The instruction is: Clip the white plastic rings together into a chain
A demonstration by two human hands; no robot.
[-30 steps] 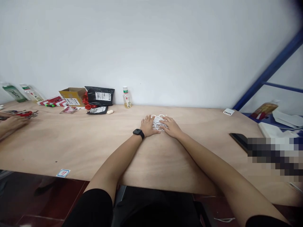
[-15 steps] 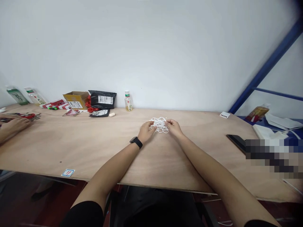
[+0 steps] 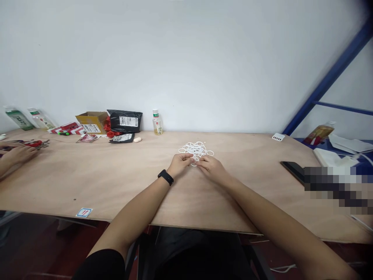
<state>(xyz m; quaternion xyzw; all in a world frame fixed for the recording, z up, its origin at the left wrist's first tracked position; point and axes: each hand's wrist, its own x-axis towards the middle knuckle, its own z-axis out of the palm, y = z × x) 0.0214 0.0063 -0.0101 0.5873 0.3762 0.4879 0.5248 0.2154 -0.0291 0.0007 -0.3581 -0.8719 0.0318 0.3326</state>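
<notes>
A tangled heap of thin white loops (image 3: 196, 148) lies on the wooden table in front of me. Whether they are one cord or separate rings I cannot tell. My left hand (image 3: 181, 163), below a black wristband, pinches at the near edge of the heap. From the right, my right hand (image 3: 212, 167) also pinches there, its fingertips close to the left ones. A white loop shows between the two hands; the fingers partly hide it.
Along the wall stand a drink bottle (image 3: 157, 122), a black parcel bag (image 3: 126, 121) and an open cardboard box (image 3: 92, 122). Another person's hand (image 3: 21, 154) rests near red-handled tools at left. A phone (image 3: 293, 172) and a white multi-port block (image 3: 278, 137) lie at right.
Both my hands have drawn toward me and closer together, from the heap's sides to its near edge. The white heap now shows more fully behind them, with loops spread wider.
</notes>
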